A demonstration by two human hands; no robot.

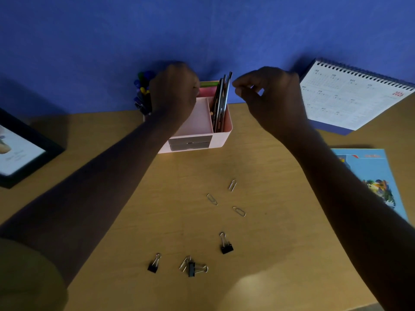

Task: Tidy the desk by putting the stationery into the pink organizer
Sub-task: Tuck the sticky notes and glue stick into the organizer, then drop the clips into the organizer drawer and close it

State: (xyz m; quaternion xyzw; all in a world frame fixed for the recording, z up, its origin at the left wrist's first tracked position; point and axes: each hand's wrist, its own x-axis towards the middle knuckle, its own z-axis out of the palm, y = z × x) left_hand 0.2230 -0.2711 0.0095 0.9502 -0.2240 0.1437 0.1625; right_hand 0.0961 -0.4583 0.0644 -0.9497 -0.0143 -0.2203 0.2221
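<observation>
The pink organizer stands at the back of the desk against the blue wall. Dark pencils fill its right slot and coloured pens stand at its left. My left hand is curled over the back compartment, closed on the end of a green and pink sticky note pad. My right hand hovers right of the pencil tops, its fingertips pinched close to them. Several paper clips and three black binder clips lie loose on the desk in front.
A spiral desk calendar leans at the back right. A blue book lies at the right edge. A dark photo frame sits at the left. Two grey drawers face me in the organizer's front.
</observation>
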